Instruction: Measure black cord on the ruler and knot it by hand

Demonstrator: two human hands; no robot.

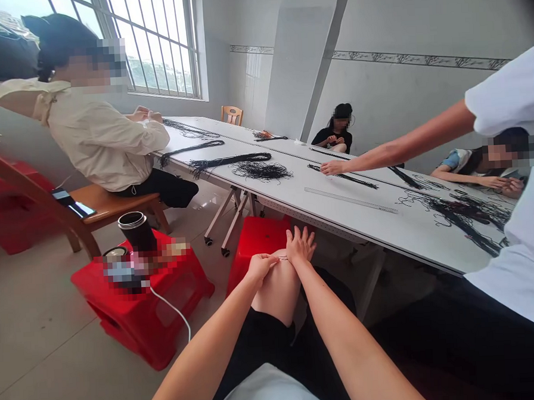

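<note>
With the bare knee as clock centre: pinching, at ten o'clock, with left hand thumb and fingers, a thin, dark, thread-like cord lying atop the knee; resting the right hand at one o'clock, palm down, fingers spread wide. Cannot tell the cord's length beneath the palm.

Probably featherlight, soft and limp, apt to roll or slip; best gripped near an end, between thumb and fingertip.

Counting: two working hands; one or two strands between, too fine to tell; beyond, on the long white table, one loose heap of fine black strands at twelve, at least three long black bundles, one straight transparent ruler between one and two; at nine, one black cylindrical cup on one red plastic stool; around, four other people.
</note>
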